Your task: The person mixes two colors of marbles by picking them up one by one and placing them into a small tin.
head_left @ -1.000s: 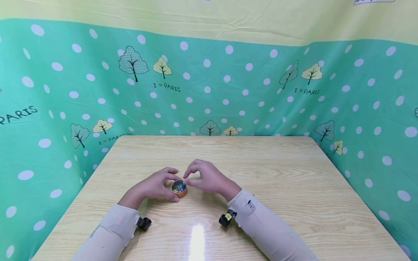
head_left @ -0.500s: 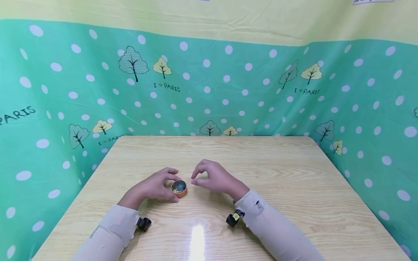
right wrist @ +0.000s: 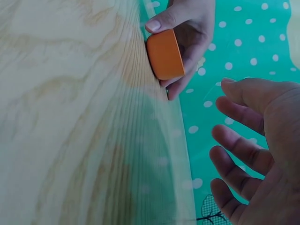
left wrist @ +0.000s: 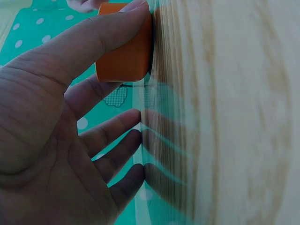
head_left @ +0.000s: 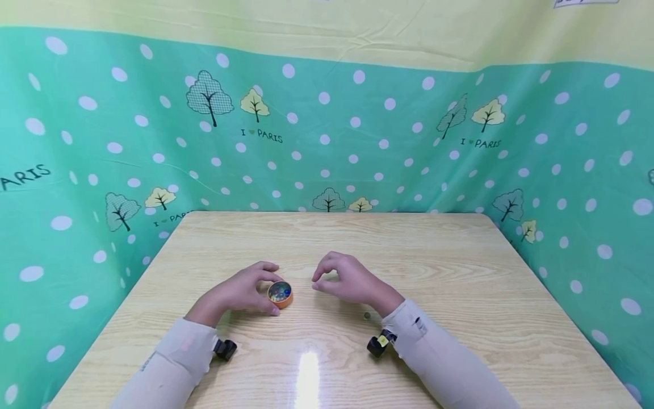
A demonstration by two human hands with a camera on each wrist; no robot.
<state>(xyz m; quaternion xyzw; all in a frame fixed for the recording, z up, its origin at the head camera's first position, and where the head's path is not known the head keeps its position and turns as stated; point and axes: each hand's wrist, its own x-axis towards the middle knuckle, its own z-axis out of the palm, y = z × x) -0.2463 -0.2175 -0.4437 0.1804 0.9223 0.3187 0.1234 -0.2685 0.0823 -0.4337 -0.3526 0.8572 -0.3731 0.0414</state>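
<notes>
A small orange cup (head_left: 280, 295) stands upright on the table, left of its middle, with shiny dark and coloured little pieces inside. My left hand (head_left: 244, 291) grips it from the left between thumb and index finger; in the left wrist view the thumb (left wrist: 110, 33) lies along the orange wall and the other fingers spread down to the tabletop. To the right of the cup my right hand (head_left: 349, 279) hovers over the table, its fingers loosely bent. Nothing shows between its thumb (right wrist: 251, 91) and fingers in the right wrist view.
A tiny round glassy bead or marble (head_left: 367, 316) lies on the wood-grain table (head_left: 434, 255) just below my right wrist. Dark wrist cameras hang close over the tabletop at both cuffs. A green dotted curtain (head_left: 327, 153) surrounds the table's back and sides.
My right hand has drawn away from the cup's rim toward the right. The small glassy ball now shows by the right wrist. My left hand and the cup stay in place.
</notes>
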